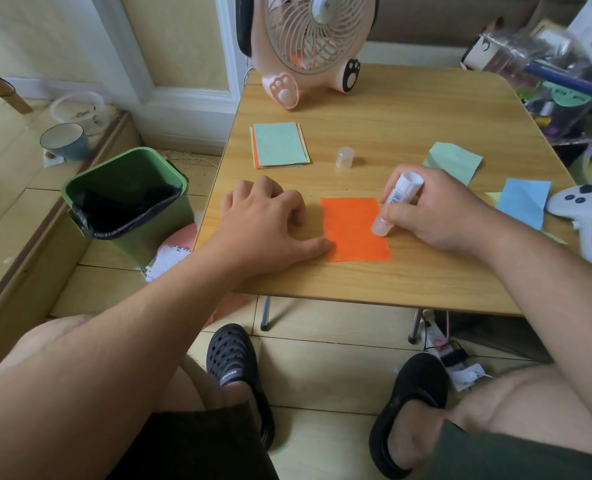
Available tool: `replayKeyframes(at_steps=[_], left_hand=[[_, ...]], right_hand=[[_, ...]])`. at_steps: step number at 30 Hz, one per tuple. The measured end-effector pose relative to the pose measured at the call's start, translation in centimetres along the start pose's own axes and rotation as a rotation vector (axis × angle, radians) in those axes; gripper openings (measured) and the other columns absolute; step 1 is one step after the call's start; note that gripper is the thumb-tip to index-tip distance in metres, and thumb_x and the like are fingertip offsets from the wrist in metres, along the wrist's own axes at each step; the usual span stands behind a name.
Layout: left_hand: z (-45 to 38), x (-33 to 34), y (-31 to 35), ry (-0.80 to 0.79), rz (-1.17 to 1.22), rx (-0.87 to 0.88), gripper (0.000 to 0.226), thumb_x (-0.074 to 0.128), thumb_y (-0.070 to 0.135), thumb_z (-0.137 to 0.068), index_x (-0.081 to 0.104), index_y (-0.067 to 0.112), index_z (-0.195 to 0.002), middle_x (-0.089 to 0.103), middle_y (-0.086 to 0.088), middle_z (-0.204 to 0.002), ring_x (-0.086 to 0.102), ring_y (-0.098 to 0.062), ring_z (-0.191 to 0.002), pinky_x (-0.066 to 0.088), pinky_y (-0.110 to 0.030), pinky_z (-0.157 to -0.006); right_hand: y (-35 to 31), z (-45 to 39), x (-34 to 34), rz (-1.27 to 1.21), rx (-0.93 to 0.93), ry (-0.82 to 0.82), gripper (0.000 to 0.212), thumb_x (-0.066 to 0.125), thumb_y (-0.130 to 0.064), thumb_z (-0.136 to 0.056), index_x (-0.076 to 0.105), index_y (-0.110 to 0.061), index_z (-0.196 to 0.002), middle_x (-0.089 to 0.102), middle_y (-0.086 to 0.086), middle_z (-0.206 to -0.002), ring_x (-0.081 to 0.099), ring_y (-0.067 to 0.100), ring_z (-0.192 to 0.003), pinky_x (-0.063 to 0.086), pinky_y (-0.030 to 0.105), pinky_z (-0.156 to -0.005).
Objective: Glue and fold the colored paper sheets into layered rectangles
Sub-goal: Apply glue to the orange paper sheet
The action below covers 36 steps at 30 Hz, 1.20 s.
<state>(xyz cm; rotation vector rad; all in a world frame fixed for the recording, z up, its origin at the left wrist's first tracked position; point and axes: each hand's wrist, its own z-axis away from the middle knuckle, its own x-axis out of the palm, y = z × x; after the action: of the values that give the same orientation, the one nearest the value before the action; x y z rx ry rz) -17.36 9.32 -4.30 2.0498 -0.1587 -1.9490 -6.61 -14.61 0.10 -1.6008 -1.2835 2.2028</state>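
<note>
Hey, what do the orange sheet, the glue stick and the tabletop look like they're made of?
Orange sheet: thin matte paper; it lies flat with crisp cut edges. Glue stick: probably plastic, a white smooth tube with a printed barcode and a translucent end. Table: light wood-grain surface with a slight sheen; whether solid wood or laminate cannot be told.

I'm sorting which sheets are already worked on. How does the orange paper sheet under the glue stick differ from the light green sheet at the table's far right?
The orange paper sheet lies flat and unfolded near the table's front edge; the light green paper sheet shows creases and lies farther back, at an angle. The orange one is held down by the left hand and touched by the white glue stick that the right hand grips; the green one lies untouched. Both rest on the wooden table.
</note>
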Motion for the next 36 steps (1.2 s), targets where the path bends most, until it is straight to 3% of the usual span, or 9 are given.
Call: replayKeyframes(at_steps=[3,8,15,19,21,23,26,32,36], left_hand=[[0.0,0.0,0.0,0.004,-0.004,0.0,0.057,0.054,0.093,-0.07,0.052,0.042,-0.095,0.042,0.008,-0.116,0.036,-0.024,-0.119,0.026,-0.042,-0.105],[0.0,0.0,0.0,-0.004,-0.003,0.001,0.057,0.053,0.093,-0.07,0.052,0.042,-0.095,0.041,0.009,-0.117,0.036,-0.023,-0.119,0.026,-0.043,-0.107],[0.1,0.0,0.0,0.001,0.0,-0.005,0.057,0.054,0.093,-0.07,0.052,0.042,-0.095,0.04,0.009,-0.116,0.035,-0.023,-0.118,0.025,-0.043,-0.107],[0.1,0.0,0.1,-0.006,-0.002,-0.007,0.058,0.053,0.093,-0.069,0.052,0.041,-0.095,0.041,0.009,-0.116,0.036,-0.024,-0.119,0.026,-0.044,-0.107],[0.0,0.0,0.1,-0.005,0.003,-0.006,0.057,0.054,0.093,-0.069,0.052,0.042,-0.095,0.041,0.009,-0.116,0.036,-0.024,-0.119,0.025,-0.044,-0.108],[0.0,0.0,0.1,-0.004,0.003,-0.006,0.056,0.054,0.092,-0.07,0.052,0.042,-0.095,0.041,0.009,-0.116,0.036,-0.024,-0.119,0.025,-0.044,-0.108],[0.1,0.1,0.1,0.0,0.006,-0.006,0.057,0.056,0.092,-0.07,0.052,0.041,-0.095,0.041,0.008,-0.116,0.036,-0.025,-0.119,0.025,-0.044,-0.109],[0.1,-0.1,0.0,-0.011,0.007,-0.004,0.056,0.055,0.092,-0.071,0.052,0.041,-0.095,0.041,0.008,-0.116,0.035,-0.024,-0.12,0.025,-0.045,-0.109],[0.1,-0.2,0.1,-0.012,0.008,0.0,0.056,0.056,0.091,-0.072,0.053,0.041,-0.095,0.041,0.008,-0.117,0.036,-0.024,-0.12,0.025,-0.044,-0.108]], right_hand=[[0.0,-0.5,-0.1,-0.027,0.002,0.028,0.011,0.074,-0.019,-0.086,0.064,-0.02,-0.088,0.072,-0.002,-0.08,0.063,0.033,-0.085,0.053,0.046,-0.075],[0.0,-1.1,-0.1,-0.049,0.009,0.06,0.012,0.073,-0.018,-0.088,0.062,-0.014,-0.092,0.067,-0.017,-0.066,0.052,0.009,-0.066,0.043,0.033,-0.065],[0.2,-1.9,0.3,-0.039,0.01,0.121,0.014,0.071,-0.023,-0.09,0.059,-0.018,-0.095,0.067,-0.025,-0.068,0.048,0.003,-0.058,0.043,0.03,-0.06],[0.3,-2.1,0.1,-0.037,-0.002,0.19,0.012,0.071,-0.028,-0.09,0.061,-0.023,-0.095,0.069,-0.011,-0.082,0.062,0.025,-0.084,0.052,0.043,-0.073],[0.3,-2.1,0.1,-0.041,-0.008,0.199,0.012,0.071,-0.029,-0.09,0.061,-0.024,-0.094,0.068,-0.008,-0.085,0.062,0.027,-0.088,0.053,0.043,-0.075],[0.3,-2.0,0.1,-0.037,-0.013,0.183,0.013,0.072,-0.029,-0.09,0.061,-0.023,-0.095,0.068,-0.009,-0.083,0.06,0.019,-0.077,0.05,0.036,-0.07],[0.2,-1.7,0.3,-0.029,-0.012,0.132,0.013,0.071,-0.024,-0.091,0.06,-0.018,-0.096,0.066,-0.027,-0.07,0.048,0.0,-0.057,0.042,0.019,-0.057],[-0.3,-0.2,-0.1,-0.006,-0.004,0.041,0.013,0.073,-0.021,-0.09,0.06,-0.019,-0.092,0.069,-0.026,-0.07,0.051,0.007,-0.065,0.042,0.02,-0.059],[-0.5,1.0,-0.4,0.019,-0.007,-0.026,0.013,0.073,-0.018,-0.089,0.061,-0.021,-0.09,0.071,-0.025,-0.072,0.058,-0.003,-0.067,0.043,0.016,-0.061]])
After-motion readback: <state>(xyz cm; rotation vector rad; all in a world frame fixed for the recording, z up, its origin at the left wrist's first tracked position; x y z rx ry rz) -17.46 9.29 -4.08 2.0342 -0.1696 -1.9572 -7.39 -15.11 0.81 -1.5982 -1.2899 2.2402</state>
